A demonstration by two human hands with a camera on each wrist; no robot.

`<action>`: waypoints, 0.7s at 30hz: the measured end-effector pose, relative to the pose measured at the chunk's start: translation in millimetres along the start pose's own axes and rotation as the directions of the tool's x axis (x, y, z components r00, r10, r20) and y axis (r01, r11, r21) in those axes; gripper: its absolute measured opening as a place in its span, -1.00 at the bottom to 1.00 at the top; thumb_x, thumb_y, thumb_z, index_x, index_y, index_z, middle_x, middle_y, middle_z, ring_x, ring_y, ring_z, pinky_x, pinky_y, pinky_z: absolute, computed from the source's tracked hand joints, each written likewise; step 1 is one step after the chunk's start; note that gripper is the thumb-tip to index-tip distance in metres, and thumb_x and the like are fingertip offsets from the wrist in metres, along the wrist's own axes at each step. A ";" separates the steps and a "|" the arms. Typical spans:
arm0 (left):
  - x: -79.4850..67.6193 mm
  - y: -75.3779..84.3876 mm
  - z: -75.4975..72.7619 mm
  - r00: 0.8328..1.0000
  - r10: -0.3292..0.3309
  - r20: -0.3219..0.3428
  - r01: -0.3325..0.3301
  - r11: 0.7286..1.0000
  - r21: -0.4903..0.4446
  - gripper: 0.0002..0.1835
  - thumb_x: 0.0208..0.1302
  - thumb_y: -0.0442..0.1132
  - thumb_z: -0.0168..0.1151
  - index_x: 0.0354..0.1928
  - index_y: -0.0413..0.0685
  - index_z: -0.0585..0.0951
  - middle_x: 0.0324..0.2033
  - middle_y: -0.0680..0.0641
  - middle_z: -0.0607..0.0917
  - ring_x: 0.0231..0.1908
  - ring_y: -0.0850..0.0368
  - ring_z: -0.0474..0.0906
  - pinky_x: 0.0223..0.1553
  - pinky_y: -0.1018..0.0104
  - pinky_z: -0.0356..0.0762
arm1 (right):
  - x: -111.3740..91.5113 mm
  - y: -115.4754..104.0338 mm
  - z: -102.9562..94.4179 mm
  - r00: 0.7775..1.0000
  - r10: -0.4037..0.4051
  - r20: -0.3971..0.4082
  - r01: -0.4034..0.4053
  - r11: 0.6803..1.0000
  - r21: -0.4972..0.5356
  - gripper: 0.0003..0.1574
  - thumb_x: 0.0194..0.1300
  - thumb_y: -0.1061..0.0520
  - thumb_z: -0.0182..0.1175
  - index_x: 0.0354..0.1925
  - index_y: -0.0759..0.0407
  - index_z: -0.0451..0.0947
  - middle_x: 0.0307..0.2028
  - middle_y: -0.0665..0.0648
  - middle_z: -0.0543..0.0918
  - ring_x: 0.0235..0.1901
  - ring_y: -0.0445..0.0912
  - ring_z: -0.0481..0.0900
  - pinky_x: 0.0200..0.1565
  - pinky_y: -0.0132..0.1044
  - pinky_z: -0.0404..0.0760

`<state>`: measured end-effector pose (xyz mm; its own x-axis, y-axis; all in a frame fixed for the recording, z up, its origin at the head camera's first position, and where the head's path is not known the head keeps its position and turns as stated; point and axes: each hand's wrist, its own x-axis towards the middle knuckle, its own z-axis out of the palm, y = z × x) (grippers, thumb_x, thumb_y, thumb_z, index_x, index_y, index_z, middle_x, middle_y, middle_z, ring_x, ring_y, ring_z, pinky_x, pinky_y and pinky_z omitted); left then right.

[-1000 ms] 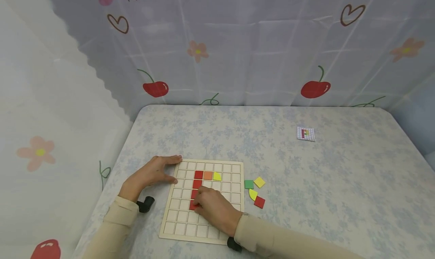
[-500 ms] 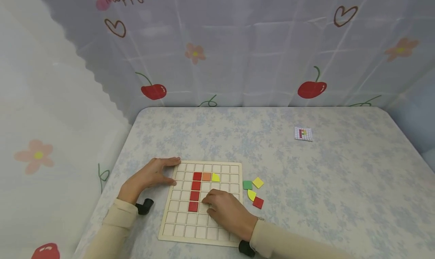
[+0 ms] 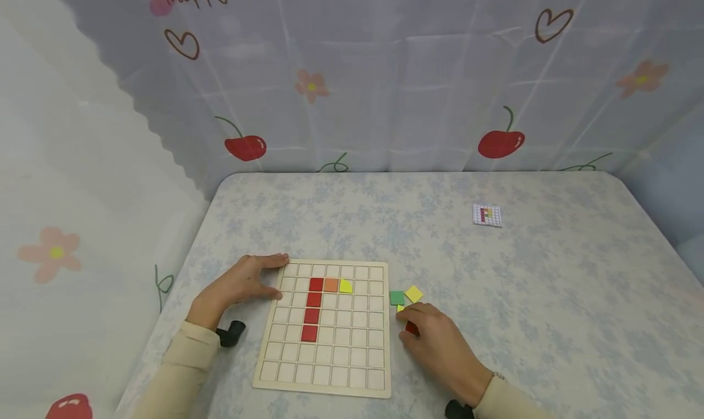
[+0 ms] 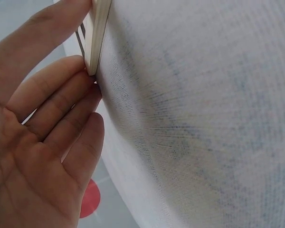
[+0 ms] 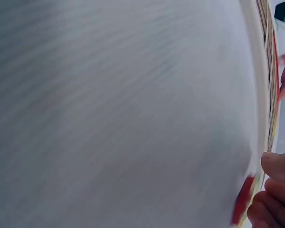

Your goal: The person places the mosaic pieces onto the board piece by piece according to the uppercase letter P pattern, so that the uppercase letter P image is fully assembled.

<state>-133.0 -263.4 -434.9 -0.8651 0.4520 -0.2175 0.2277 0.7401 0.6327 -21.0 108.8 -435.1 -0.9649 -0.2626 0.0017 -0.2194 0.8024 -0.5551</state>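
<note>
A wooden grid board (image 3: 346,385) lies on the table. In its cells sit a column of several red square tiles (image 3: 311,316), an orange square tile (image 3: 331,284) and a yellow quarter-round tile (image 3: 346,286). My left hand (image 3: 239,287) rests at the board's left edge, thumb and fingers spread; its fingertips touch the rim in the left wrist view. Right of the board, my right hand (image 3: 442,349) hovers over a loose red square tile (image 3: 411,328), seen between thumb and forefinger. Beyond its fingertips a loose yellow quarter-round tile (image 3: 400,308) is partly hidden.
A green square tile (image 3: 397,297) and a yellow square tile (image 3: 414,294) lie loose beside the board. Farther back on the right is a small pattern card (image 3: 487,215) with a coloured grid. A printed curtain (image 3: 385,89) hangs behind the flowered tablecloth.
My right hand has left the lowest red tile on the board and moved right to the loose tiles. My left hand stays at the board's edge.
</note>
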 end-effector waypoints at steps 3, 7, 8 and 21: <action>0.3 -1.0 -0.5 1.000 0.005 0.004 -0.005 1.000 0.000 -0.15 0.00 -0.25 0.56 0.37 -0.22 0.41 0.38 -0.19 0.36 0.39 -0.22 0.20 0.25 -0.09 0.38 | -3.6 6.8 -4.3 0.998 0.059 -0.027 -0.059 0.998 -0.026 -0.67 0.01 0.28 0.49 -0.18 0.11 0.71 -0.17 -0.05 0.65 -0.16 -0.18 0.57 -0.18 -0.27 0.63; 0.6 -1.7 -0.3 1.000 0.007 0.000 -0.007 1.000 0.002 -0.16 0.00 -0.25 0.56 0.37 -0.22 0.42 0.38 -0.20 0.35 0.39 -0.24 0.19 0.25 -0.11 0.37 | -6.3 12.4 -6.7 0.996 0.083 -0.031 -0.083 0.996 -0.019 -0.70 0.03 0.30 0.48 -0.24 0.04 0.69 -0.22 -0.09 0.63 -0.21 -0.22 0.53 -0.20 -0.25 0.61; 0.6 -1.6 -0.2 1.000 0.004 -0.002 -0.004 1.000 0.000 -0.16 0.00 -0.25 0.56 0.37 -0.22 0.42 0.39 -0.20 0.35 0.39 -0.23 0.19 0.25 -0.11 0.37 | -6.8 13.1 -7.0 0.996 0.081 -0.036 -0.081 0.997 -0.016 -0.70 0.04 0.31 0.47 -0.25 0.03 0.69 -0.23 -0.09 0.63 -0.21 -0.22 0.54 -0.20 -0.25 0.61; 1.7 0.9 0.6 1.000 -0.027 -0.004 0.027 1.000 -0.001 -0.16 -0.01 -0.27 0.56 0.37 -0.20 0.42 0.40 -0.19 0.32 0.40 -0.24 0.17 0.28 -0.11 0.33 | -12.6 2.2 -6.1 0.996 -0.020 -0.087 0.022 0.999 0.032 -0.74 -0.01 0.31 0.51 -0.32 0.06 0.73 -0.27 -0.13 0.67 -0.19 -0.21 0.61 -0.17 -0.31 0.66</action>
<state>-134.0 -261.7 -435.2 -0.8727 0.4297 -0.2319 0.2033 0.7516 0.6274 -10.2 117.2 -431.2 -0.9693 -0.2307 0.0849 -0.2362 0.7787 -0.5812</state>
